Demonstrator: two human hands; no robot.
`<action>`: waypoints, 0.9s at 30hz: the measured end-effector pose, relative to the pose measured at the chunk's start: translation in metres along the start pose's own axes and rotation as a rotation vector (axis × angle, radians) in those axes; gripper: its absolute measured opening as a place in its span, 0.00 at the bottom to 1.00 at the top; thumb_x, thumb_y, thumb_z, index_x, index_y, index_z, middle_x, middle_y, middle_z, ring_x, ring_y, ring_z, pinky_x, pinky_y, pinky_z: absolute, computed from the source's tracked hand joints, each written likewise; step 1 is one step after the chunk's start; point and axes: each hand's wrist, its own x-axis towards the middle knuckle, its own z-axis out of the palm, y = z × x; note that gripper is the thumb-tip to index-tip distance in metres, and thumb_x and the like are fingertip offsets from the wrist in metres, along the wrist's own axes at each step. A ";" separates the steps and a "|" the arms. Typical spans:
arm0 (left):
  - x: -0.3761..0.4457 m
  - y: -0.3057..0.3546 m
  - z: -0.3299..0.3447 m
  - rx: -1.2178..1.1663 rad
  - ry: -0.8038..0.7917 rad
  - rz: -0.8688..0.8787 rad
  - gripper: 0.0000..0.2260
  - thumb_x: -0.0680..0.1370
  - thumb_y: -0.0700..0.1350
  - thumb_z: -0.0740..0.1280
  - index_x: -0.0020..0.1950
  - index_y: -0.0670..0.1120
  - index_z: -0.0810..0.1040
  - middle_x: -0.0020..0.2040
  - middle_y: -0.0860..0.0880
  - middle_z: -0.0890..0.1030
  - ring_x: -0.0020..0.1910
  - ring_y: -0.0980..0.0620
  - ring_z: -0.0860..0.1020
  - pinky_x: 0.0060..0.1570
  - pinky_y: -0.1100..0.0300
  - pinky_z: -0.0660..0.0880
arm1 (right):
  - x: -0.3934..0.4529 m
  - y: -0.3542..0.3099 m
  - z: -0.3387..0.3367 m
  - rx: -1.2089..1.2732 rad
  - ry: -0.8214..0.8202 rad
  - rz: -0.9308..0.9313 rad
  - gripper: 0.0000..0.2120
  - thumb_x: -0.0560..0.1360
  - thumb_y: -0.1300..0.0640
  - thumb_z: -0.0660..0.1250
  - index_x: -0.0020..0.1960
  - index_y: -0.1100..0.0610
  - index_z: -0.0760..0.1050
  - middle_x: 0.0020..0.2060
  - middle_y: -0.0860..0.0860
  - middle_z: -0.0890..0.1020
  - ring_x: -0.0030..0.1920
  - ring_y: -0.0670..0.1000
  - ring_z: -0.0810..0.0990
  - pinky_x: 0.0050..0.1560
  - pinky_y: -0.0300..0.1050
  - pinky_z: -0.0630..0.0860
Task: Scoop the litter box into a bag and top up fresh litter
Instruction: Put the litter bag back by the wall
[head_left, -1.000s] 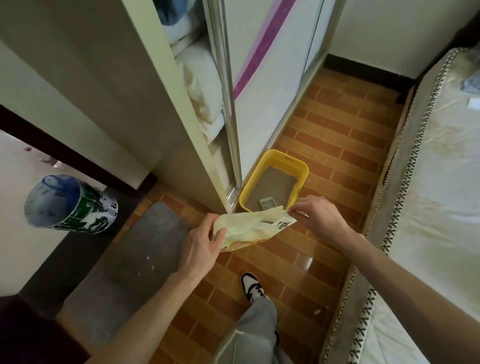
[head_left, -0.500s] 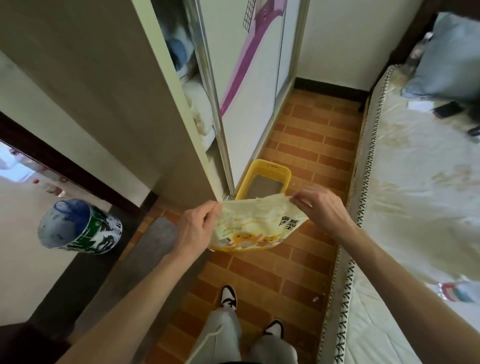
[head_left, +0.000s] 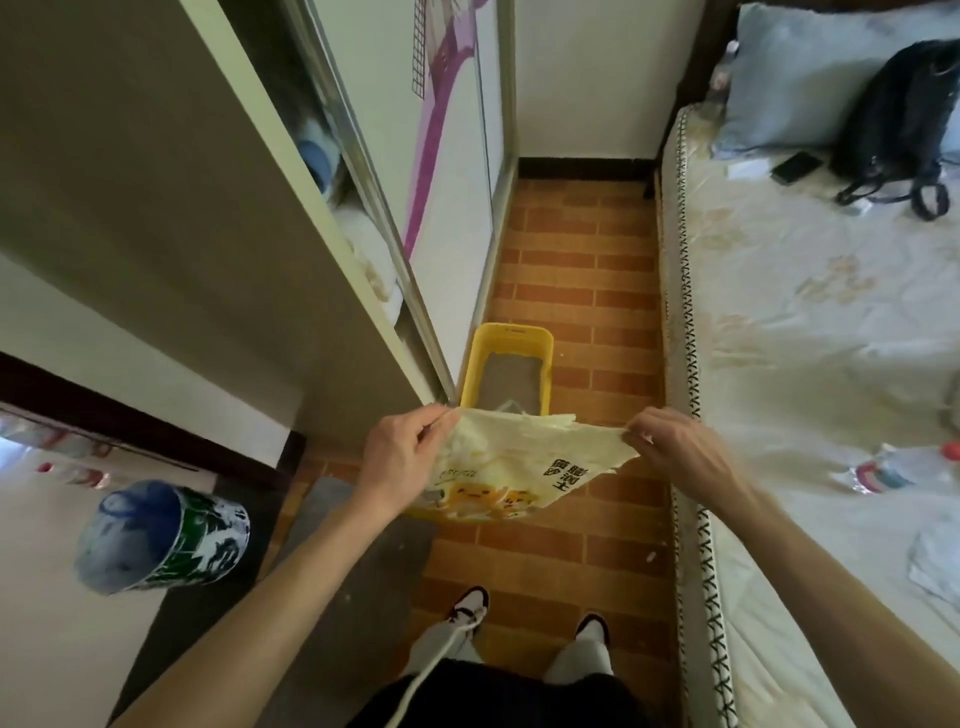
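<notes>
Over the last second the left hand (head_left: 400, 451) and right hand (head_left: 680, 447) have drawn apart, stretching the top edge of the pale yellow bag (head_left: 519, 462) wide and raising it, so it now covers the near end of the yellow litter box (head_left: 506, 343), hiding most of the scoop inside.

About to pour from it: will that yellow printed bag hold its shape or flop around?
Probably floppy: the yellow printed bag sags and creases between the left hand and right hand, which pinch its top edge. It looks nearly flat, so likely light. Keep both grips while tipping.
</notes>
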 end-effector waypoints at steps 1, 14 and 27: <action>0.001 -0.008 -0.006 -0.018 -0.039 -0.006 0.23 0.82 0.64 0.58 0.47 0.47 0.82 0.35 0.46 0.81 0.34 0.44 0.80 0.31 0.43 0.76 | -0.006 -0.009 0.002 0.018 0.008 0.029 0.07 0.79 0.53 0.68 0.48 0.56 0.81 0.43 0.50 0.83 0.40 0.52 0.81 0.37 0.52 0.82; 0.034 -0.039 -0.008 -0.265 -0.427 -0.008 0.08 0.82 0.50 0.67 0.51 0.49 0.84 0.44 0.51 0.85 0.46 0.53 0.83 0.40 0.52 0.84 | -0.117 -0.148 0.013 0.054 0.276 0.639 0.03 0.75 0.59 0.75 0.48 0.53 0.83 0.44 0.46 0.84 0.39 0.41 0.76 0.33 0.25 0.65; 0.009 0.079 0.078 -0.383 -0.714 0.244 0.03 0.80 0.44 0.71 0.50 0.47 0.85 0.42 0.52 0.86 0.45 0.57 0.84 0.45 0.59 0.83 | -0.276 -0.236 0.002 0.126 0.656 1.064 0.03 0.76 0.58 0.73 0.49 0.56 0.85 0.40 0.45 0.80 0.39 0.45 0.80 0.40 0.36 0.74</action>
